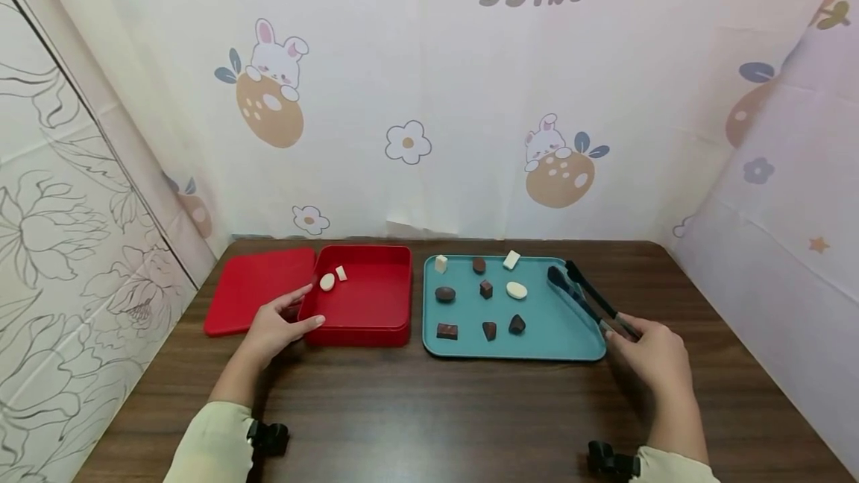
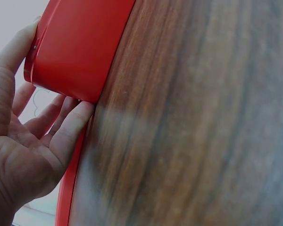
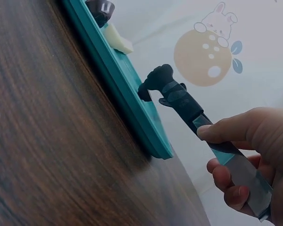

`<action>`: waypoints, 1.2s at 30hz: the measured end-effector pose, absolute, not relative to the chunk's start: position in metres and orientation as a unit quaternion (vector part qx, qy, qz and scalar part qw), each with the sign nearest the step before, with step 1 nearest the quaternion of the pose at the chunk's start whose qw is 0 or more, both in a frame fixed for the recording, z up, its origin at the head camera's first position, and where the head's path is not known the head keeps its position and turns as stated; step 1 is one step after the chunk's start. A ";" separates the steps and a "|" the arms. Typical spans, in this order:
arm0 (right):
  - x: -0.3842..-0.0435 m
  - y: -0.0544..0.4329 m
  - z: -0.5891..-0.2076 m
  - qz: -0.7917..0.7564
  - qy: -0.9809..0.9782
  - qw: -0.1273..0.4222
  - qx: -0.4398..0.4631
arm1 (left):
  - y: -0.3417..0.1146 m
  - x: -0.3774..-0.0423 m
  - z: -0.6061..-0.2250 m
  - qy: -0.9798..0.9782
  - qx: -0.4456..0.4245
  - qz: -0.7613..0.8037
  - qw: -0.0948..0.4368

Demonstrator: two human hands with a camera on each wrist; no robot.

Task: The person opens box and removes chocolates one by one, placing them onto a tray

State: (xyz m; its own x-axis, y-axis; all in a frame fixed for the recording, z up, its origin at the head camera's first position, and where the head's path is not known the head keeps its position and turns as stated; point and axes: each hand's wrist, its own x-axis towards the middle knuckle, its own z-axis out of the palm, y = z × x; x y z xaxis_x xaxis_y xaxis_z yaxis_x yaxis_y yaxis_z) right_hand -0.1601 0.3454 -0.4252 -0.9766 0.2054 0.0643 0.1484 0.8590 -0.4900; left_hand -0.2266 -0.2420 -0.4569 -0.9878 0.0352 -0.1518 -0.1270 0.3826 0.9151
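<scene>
My left hand (image 1: 275, 330) holds the near left corner of an open red box (image 1: 356, 336), thumb at the rim and fingers along the side. Inside the box lie a white oval chocolate (image 1: 326, 282) and a small white block (image 1: 341, 273). My right hand (image 1: 654, 356) grips black-tipped tongs (image 3: 179, 101) by their metal arms. The tong heads hang over the right end of a teal tray (image 1: 463, 311), slightly apart, with nothing between them. Across the tray sit several chocolates, among them a white oval (image 1: 517, 290), a dark oval (image 1: 445, 294) and a dark rectangle (image 1: 447, 331).
A red lid (image 1: 258, 282) lies flat left of the box, close against it. Box and tray stand side by side with a narrow gap on the brown wooden table (image 1: 429, 416). A printed cloth (image 1: 429, 80) hangs right behind the table's far edge.
</scene>
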 end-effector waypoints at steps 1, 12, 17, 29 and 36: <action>-0.160 0.345 -0.425 0.252 -0.961 0.062 -0.093 | -0.242 -0.226 -0.457 0.828 -0.027 0.555 0.073; -0.159 0.333 -0.423 0.309 -0.934 0.145 -0.104 | -0.242 -0.226 -0.460 0.822 -0.029 0.563 0.078; -0.161 0.316 -0.420 0.346 -0.916 0.200 -0.042 | -0.242 -0.225 -0.458 0.822 -0.032 0.563 0.076; -0.178 0.252 -0.420 0.353 -0.915 0.148 0.126 | -0.244 -0.227 -0.461 0.819 -0.031 0.568 0.076; -0.198 0.215 -0.393 0.291 -0.924 0.107 0.225 | -0.242 -0.228 -0.459 0.819 -0.033 0.568 0.078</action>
